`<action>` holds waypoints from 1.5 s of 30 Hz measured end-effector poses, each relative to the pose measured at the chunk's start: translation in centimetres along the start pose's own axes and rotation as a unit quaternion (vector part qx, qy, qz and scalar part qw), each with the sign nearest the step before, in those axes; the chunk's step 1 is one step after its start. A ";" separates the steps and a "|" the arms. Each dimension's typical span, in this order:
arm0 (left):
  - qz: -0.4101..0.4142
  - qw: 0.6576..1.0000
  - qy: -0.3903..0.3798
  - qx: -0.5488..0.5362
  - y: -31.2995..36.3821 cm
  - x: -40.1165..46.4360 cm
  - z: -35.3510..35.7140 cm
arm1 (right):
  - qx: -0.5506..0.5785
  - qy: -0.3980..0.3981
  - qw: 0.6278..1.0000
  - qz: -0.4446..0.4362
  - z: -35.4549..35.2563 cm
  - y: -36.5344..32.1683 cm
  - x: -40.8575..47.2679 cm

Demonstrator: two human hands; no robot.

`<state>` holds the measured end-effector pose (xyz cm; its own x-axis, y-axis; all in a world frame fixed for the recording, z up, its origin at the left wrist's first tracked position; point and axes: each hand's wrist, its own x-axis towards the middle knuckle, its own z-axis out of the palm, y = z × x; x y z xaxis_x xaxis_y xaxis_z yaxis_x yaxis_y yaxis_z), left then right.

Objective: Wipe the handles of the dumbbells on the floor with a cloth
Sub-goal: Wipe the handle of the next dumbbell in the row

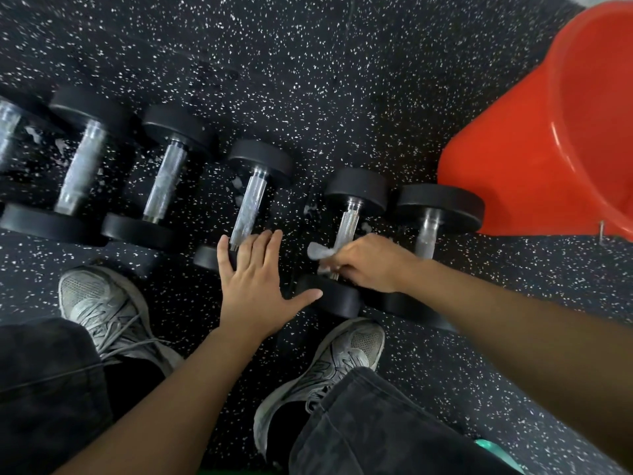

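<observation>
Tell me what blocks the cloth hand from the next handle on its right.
Nothing visible does. The right hand holds the cloth on one handle; the next handle lies bare beside it, the orange bucket beyond.

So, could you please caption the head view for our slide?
Right hand wipes a knurled steel dumbbell handle with a pale cloth; left hand hovers open.

L hand (255, 279) flat, fingers spread; R hand (368, 264) fisted, both arms reaching fwd
</observation>
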<state>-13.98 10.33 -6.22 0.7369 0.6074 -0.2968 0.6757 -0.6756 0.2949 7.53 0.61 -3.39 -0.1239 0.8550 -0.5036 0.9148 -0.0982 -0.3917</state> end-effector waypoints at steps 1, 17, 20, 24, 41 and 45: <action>-0.005 1.000 0.002 0.002 0.2 0.1 0.0 | 0.015 0.049 0.998 0.021 -0.3 0.5 0.0; -0.021 1.000 0.007 0.010 0.4 0.3 -0.1 | 0.027 0.158 0.979 0.127 -0.2 3.0 0.3; -0.023 1.000 0.005 0.009 0.3 0.3 -0.2 | 0.036 0.057 0.993 0.098 0.7 2.2 0.2; -0.008 1.000 0.002 -0.004 0.2 0.0 -0.1 | 0.058 -0.027 0.997 0.042 1.0 0.3 0.5; -0.083 0.984 0.081 -0.139 -7.1 0.0 -2.1 | 0.112 0.088 0.988 0.053 -1.3 -2.2 5.3; -0.094 0.977 0.076 -0.176 -8.1 -0.1 -1.8 | 0.097 0.103 0.989 0.051 -1.7 -2.6 6.7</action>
<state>-19.50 16.56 -6.92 0.5756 0.7802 -0.2449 0.7453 -0.3772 0.5497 4.96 7.44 -4.41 0.0636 0.9192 -0.3887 0.8256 -0.2672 -0.4970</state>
